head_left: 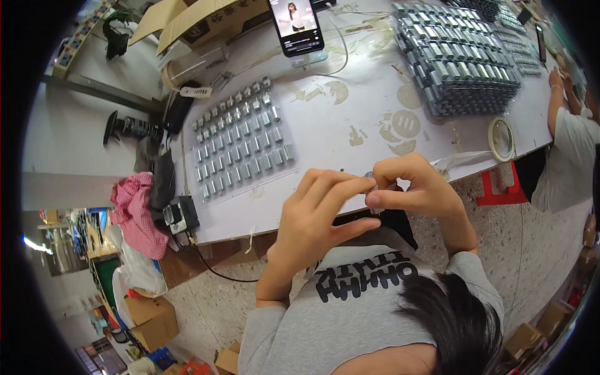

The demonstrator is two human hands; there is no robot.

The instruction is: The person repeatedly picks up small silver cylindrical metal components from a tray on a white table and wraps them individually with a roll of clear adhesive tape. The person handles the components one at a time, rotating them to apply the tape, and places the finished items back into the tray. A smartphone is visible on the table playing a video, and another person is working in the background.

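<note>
Closely pinched: a small shiny piece near the front edge of the white table

I hold the piece out before my chest, mostly hidden by my fingers; what shows is glossy, but I cannot tell its full shape. My right hand pinches it, thumb and bent forefinger drawn in around it. My left hand is loosely arched, its fingertips meeting the piece while its thumb stands well apart.

To my left lies a clear plastic tray of short metal cylinders, smooth, bright and set in neat rows. Farther off to my right, similar trays are heaped in a stack, their plastic edges glinting. A round tape roll sits near the table's edge on that side. The tabletop is smooth, with rough, dull patches, some of them round.

As for writing, bold black letters cross my soft grey T-shirt, upside down to me. Dark printed characters mark the cardboard box at the back, and small text runs along the lower screen of a propped phone, too fine to make out.
</note>
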